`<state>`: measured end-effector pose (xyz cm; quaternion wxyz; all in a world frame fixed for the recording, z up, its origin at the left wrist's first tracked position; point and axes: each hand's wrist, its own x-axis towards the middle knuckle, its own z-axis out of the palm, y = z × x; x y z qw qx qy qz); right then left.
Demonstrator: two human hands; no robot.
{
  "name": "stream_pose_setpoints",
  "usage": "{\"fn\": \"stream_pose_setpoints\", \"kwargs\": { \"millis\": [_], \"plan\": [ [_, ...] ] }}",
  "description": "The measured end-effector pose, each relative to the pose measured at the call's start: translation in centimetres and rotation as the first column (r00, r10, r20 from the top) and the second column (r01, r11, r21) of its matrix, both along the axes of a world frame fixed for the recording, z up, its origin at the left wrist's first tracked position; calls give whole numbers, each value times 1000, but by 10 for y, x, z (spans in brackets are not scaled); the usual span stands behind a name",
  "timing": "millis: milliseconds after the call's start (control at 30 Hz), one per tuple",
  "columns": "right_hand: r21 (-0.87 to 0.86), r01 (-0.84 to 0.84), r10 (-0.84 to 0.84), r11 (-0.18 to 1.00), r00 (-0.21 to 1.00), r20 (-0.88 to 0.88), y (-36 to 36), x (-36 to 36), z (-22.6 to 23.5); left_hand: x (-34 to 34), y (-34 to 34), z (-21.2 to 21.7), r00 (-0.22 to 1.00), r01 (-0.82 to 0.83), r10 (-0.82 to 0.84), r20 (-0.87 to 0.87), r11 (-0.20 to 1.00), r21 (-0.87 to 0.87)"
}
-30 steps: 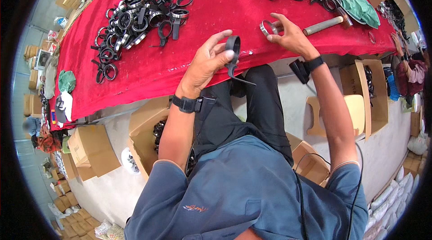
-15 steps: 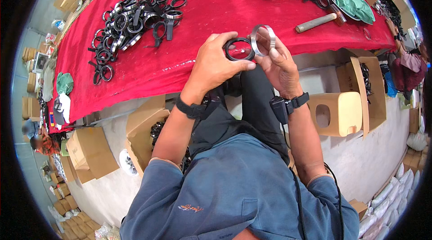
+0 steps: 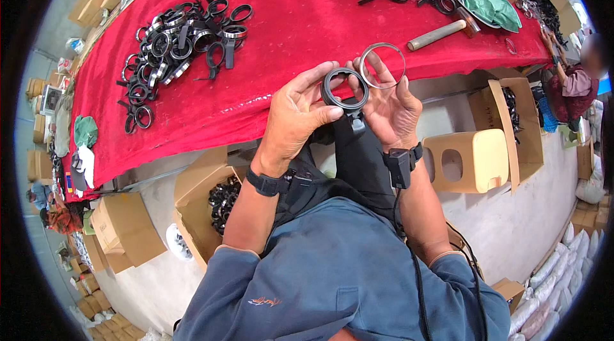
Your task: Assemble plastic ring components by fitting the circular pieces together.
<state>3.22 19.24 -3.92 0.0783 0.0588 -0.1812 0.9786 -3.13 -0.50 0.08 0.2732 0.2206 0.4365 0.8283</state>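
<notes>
Fingers of the left hand [image 3: 299, 113] pinch a black ring clamp [image 3: 345, 90] by its rim, its opening facing the camera and its short tab hanging toward the person's lap. The right hand [image 3: 391, 106], palm turned inward, holds a thin metal ring [image 3: 382, 65] in its fingertips, just beside the clamp, above the red table [image 3: 288, 28] edge.
</notes>
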Motion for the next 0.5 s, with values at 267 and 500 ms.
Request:
{"fn": "stream_pose_setpoints", "kwargs": {
  "millis": [267, 500],
  "plan": [
    [-129, -18, 22, 991, 999, 31, -11, 6, -2, 16, 9, -9, 984, -106, 97, -148, 993, -50],
    [-175, -140, 144, 974, 990, 6, 14, 19, -27, 9, -15, 1, 1000, 10, -10, 4, 995, 96]
  ]
}}
